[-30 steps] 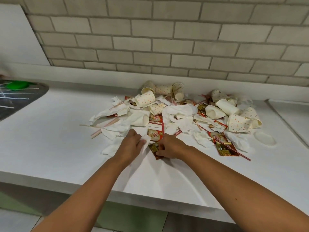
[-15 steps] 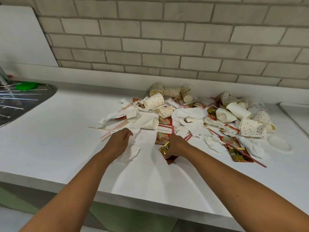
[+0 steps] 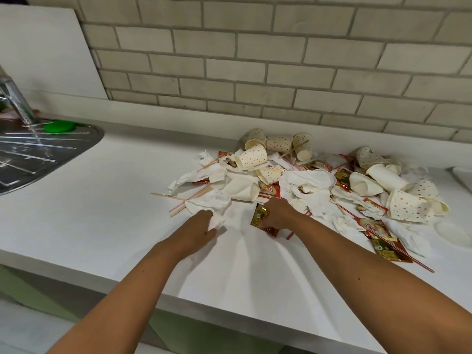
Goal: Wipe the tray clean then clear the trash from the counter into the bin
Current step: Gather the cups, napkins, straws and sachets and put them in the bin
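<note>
Centrally, left hand [image 3: 196,232] gripped crumpled white tissue [image 3: 217,203]; right hand [image 3: 279,213] pinched glossy gold sachet [image 3: 259,215]. Trash pile [image 3: 306,180] of dotted paper cups [image 3: 251,159], straws [image 3: 419,261], napkins [image 3: 316,198] lay centre-right on smooth white tabletop [image 3: 102,213].

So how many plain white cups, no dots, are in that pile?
3 plain cups: one lies at the pile's near left, two side by side toward its right. Others may be buried.
</note>
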{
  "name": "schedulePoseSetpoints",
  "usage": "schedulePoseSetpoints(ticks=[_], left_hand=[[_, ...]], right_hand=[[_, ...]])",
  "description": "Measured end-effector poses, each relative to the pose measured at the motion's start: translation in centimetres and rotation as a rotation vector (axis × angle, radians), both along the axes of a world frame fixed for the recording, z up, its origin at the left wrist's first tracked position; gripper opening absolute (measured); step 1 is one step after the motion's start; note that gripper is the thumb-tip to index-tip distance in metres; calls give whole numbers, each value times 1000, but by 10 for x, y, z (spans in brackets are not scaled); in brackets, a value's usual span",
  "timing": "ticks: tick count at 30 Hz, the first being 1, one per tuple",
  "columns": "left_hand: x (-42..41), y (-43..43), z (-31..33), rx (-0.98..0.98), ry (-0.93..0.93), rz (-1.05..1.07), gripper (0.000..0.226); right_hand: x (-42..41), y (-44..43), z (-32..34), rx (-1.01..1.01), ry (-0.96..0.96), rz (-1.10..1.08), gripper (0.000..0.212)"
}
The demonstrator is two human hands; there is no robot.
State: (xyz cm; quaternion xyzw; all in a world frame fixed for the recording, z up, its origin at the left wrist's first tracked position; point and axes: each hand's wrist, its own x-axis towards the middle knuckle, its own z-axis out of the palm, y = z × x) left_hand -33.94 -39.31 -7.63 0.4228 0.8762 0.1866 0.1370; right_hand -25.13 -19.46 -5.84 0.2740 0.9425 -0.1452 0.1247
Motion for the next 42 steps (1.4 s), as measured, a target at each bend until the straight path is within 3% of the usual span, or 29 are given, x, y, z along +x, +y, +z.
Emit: schedulePoseSetpoints(ticks=[4, 8, 9, 11, 14, 21, 23, 25, 30, 34, 36, 42], left_hand=[[-13, 15, 9, 188, 52, 182, 40], [-30, 38, 4, 46, 16, 258, 75], [-31, 42, 0, -14, 31, 252, 72], [-30, 48, -8, -58, 110, 245, 43], [-20, 53, -11, 13, 191, 261, 15], [3, 71, -2, 411, 208, 280, 16], [16, 83, 9, 495, 216, 267, 20], [33, 96, 21, 579, 198, 233, 21], [89, 138, 39, 642, 68, 129, 26], [159, 175, 46, 719, -128, -102, 29], [199, 192, 48, 707, -196, -230, 28], [323, 233, 42, 635, -312, -538, 14]], right_hand=[[-2, 5, -5, 26, 8, 3, 60], [0, 5, -9, -18, 65, -40, 74], [1, 5, -10, 6, 73, -28, 71], [5, 5, -13, 71, 79, 20, 58], [12, 5, -10, 86, 111, 74, 43], [38, 14, 25, -53, 314, 55, 24], [52, 20, 38, -123, 369, 19, 8], [68, 29, 49, -162, 411, -19, 6], [122, 55, 69, -124, 383, -122, 25], [185, 82, 81, -106, 314, -211, 28], [223, 93, 87, -118, 245, -233, 14], [344, 126, 98, -193, -102, -358, 10]])
